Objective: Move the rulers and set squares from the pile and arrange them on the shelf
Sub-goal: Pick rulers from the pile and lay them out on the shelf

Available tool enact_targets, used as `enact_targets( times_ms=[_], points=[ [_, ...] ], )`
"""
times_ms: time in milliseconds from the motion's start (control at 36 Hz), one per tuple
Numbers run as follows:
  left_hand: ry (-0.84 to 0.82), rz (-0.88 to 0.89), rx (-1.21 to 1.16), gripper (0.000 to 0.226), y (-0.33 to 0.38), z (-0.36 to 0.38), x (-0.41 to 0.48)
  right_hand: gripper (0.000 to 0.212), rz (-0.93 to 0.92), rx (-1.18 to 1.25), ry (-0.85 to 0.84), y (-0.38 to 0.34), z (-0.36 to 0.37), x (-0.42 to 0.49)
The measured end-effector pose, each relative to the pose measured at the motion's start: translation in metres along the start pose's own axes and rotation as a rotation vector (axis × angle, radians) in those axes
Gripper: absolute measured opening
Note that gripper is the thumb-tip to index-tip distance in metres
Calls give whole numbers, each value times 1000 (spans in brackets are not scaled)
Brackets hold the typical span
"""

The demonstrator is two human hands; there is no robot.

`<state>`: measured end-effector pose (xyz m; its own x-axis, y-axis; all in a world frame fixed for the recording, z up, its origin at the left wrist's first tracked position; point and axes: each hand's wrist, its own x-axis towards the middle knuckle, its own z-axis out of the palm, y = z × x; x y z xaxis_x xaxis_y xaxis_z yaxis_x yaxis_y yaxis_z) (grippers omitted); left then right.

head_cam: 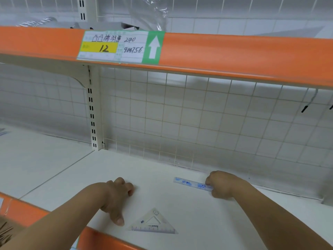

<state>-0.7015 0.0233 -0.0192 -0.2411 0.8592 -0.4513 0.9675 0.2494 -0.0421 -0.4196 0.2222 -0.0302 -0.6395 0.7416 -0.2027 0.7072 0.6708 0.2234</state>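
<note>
On the white shelf (162, 177), seen from the head camera, the right hand (222, 184) pinches the right end of the ruler (189, 183), which lies flat near the wire grid (180, 114) at the back. Its long axis runs from ten o'clock to four, almost along the grid. The left hand (117, 197) rests on the shelf with fingers curled under, holding nothing, thumb pointing to six o'clock. The set square (153, 222) lies flat by the orange edge (111, 239), at four o'clock from that hand, just beside the thumb tip. The left hand is nearer it; the right is well apart. No pile shows.
</note>
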Motion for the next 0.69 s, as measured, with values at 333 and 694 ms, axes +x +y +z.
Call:
enact_targets(
  times_ms=[333,694],
  points=[
    [-13,-19,29,81,1,0,3,10,-30,-6,24,-1,1,-4],
    [-32,-53,81,81,10,-6,-2,34,-245,427,112,-92,-43,-44]
  ],
)
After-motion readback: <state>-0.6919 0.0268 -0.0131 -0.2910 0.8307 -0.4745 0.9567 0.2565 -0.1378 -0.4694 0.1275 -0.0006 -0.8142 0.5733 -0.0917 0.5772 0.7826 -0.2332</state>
